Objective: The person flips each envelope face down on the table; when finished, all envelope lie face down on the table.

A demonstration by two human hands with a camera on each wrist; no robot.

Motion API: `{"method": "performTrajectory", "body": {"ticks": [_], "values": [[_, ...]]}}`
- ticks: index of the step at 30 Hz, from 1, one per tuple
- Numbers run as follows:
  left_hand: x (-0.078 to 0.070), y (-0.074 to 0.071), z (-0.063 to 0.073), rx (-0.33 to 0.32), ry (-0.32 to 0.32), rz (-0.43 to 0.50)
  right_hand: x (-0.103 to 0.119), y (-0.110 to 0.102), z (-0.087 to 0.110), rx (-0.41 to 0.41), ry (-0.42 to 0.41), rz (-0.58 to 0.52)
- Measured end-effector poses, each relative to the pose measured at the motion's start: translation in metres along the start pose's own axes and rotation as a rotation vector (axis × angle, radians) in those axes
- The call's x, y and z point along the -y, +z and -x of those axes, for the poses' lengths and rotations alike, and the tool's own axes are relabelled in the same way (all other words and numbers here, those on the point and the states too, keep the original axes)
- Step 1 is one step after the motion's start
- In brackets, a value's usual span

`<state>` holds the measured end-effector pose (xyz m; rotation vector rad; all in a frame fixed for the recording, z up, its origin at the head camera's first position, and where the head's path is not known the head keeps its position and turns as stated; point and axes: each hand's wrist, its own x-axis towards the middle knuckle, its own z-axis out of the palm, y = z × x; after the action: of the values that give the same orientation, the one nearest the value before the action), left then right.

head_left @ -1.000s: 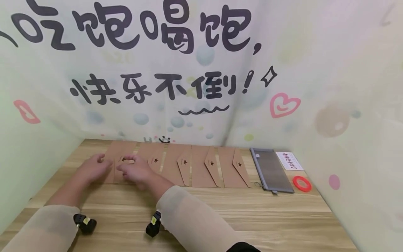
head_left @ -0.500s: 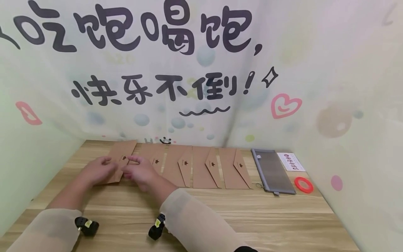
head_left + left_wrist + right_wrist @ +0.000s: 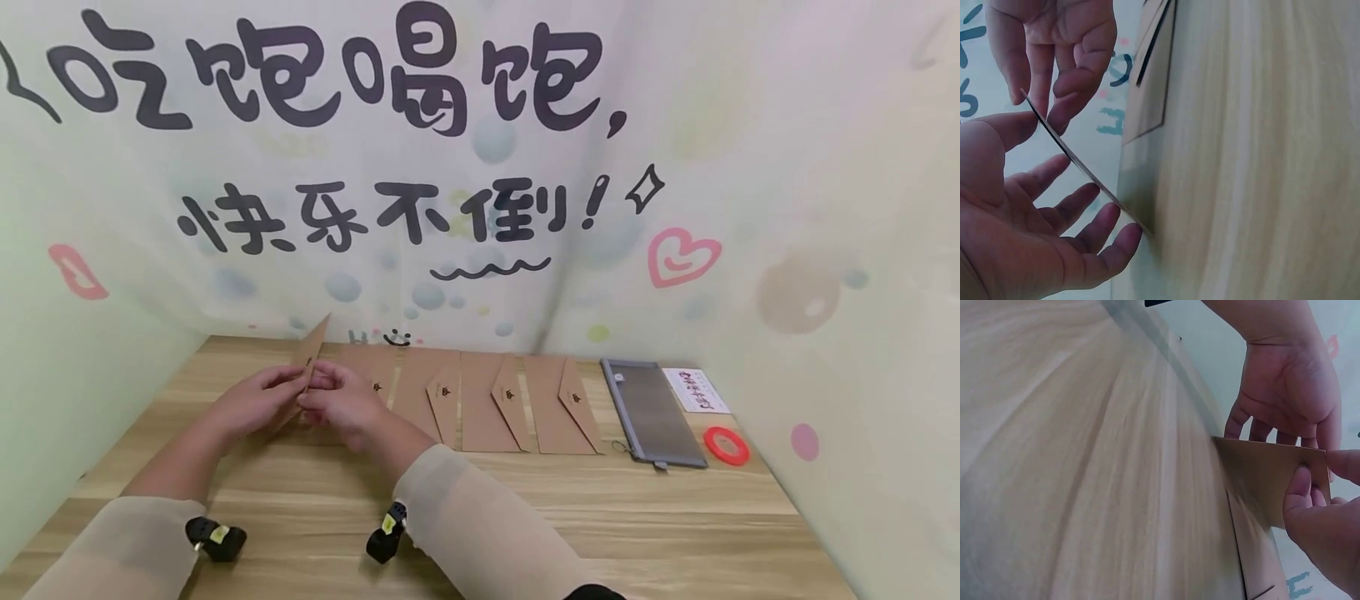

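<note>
Across the back of our workspace hangs a printed cloth (image 3: 300,162), and below it spreads the wood-grain table (image 3: 487,533). Along its far side lies a row of four envelopes (image 3: 483,421), flat and side by side; a mesh pouch (image 3: 657,412) lies just beside their right end. At the row's left end, our held envelope (image 3: 316,340) is tilted up steeply between both hands, its lower edge close to the tabletop; whether it touches, we cannot tell.

Our left hand (image 3: 262,402) holds it from behind, and our right hand (image 3: 347,407) pinches it near its upper edge. A white card (image 3: 697,390) and a red ring (image 3: 725,460) lie past the pouch, well apart from our work.

Good handling here, we judge, depends on light pressure. Our left fingertips (image 3: 1130,236) are bent against the back, spread along its width, and such even support should spare thin paper a crease. Our right thumb (image 3: 1299,482) presses the face turned toward us; since the envelope seems to bow slightly, we would ease that pinch rather than tighten it. The little dark mark (image 3: 310,361) beside the fingers could serve us as a guide for facing it squarely.
</note>
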<state>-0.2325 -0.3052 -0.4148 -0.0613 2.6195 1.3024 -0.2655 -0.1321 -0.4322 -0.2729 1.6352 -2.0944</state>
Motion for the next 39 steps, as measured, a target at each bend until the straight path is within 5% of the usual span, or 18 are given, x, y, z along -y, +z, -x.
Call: {"method": "performTrajectory", "body": {"ticks": [10,26,39], "values": [[-0.014,0.002,0.006,-0.007,0.062,0.159,0.011,0.001,0.006,0.022,-0.003,0.076],[-0.018,-0.002,0.011,-0.209,0.057,0.158,0.006,0.003,0.008,0.156,0.057,0.187],[-0.001,-0.016,0.013,-0.41,0.035,0.005,-0.004,0.007,0.008,0.11,0.157,0.188]]}}
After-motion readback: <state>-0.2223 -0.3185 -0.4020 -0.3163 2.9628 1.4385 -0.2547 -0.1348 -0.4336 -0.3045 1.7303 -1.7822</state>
